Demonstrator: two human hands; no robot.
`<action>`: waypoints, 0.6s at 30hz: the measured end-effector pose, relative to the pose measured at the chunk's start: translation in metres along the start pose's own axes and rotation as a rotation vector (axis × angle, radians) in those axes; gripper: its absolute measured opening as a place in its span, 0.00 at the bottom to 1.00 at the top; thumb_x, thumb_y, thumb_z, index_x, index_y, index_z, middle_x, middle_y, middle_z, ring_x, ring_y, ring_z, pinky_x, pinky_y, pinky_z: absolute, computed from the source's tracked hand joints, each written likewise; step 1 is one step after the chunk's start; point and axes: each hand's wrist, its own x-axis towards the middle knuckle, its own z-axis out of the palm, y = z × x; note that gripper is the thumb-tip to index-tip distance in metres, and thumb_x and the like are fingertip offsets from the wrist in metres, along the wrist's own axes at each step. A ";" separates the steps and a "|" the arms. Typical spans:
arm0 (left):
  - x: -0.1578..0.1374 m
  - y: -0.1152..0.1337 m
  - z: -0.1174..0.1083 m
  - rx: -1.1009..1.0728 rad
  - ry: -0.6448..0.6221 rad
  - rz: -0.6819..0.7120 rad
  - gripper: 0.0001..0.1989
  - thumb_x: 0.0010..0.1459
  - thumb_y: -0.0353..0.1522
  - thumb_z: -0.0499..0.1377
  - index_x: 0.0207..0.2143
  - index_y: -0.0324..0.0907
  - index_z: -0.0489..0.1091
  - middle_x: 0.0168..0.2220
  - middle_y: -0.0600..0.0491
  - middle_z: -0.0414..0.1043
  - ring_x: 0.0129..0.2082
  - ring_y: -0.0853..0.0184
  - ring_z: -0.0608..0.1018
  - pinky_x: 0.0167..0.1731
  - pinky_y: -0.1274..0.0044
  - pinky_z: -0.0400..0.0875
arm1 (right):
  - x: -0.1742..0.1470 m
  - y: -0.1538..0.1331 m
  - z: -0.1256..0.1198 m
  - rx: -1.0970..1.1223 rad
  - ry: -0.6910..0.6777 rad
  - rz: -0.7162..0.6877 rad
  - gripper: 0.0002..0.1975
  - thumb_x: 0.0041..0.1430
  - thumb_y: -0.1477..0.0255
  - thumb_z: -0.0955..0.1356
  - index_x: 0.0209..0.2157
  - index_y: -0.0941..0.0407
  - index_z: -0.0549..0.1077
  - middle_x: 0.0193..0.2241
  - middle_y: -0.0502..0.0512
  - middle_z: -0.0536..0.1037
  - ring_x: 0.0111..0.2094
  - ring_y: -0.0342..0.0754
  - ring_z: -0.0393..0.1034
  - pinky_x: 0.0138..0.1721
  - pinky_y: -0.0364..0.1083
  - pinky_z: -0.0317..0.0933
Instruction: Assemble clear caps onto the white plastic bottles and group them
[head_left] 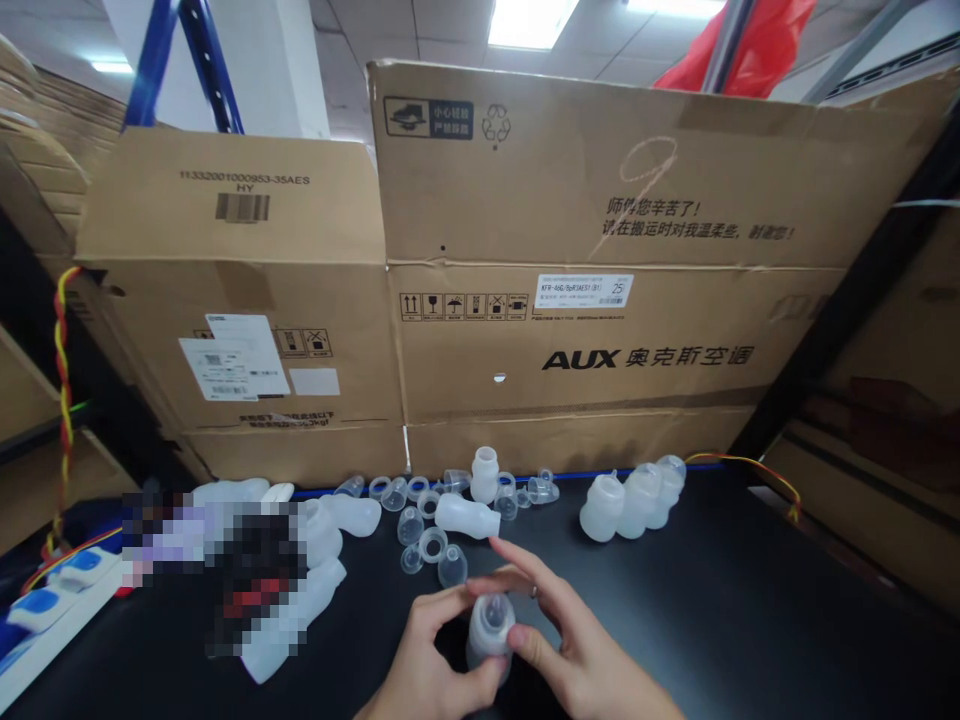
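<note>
Cardboard backing (pixel 675 320) stands along the rear edge of the black worktop (pixel 675 610); its wider panel bears "AUX" lettering, handling symbols and a white printed label (pixel 585 291). The narrower panel, above the rear left corner, carries overlapping paper labels (pixel 240 355) and a barcode (pixel 242 207). Dark uprights flank the backing, left (pixel 112 370) and right (pixel 832 290). A white power strip (pixel 64 630) with blue parts lies along the left edge, beneath a twisted red-and-yellow cable (pixel 62 360). A thin cable (pixel 757 464) curves past the rear right corner. Above: blue perforated frame (pixel 206 60), red sheeting (pixel 780 40), ceiling light (pixel 529 22).
</note>
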 end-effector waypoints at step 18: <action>0.016 0.027 -0.006 -0.166 -0.057 -0.133 0.22 0.46 0.31 0.67 0.47 0.46 0.84 0.47 0.50 0.86 0.44 0.56 0.87 0.49 0.68 0.83 | 0.009 -0.007 -0.001 -0.222 0.152 0.016 0.35 0.59 0.63 0.77 0.65 0.43 0.67 0.51 0.55 0.76 0.55 0.60 0.70 0.72 0.73 0.32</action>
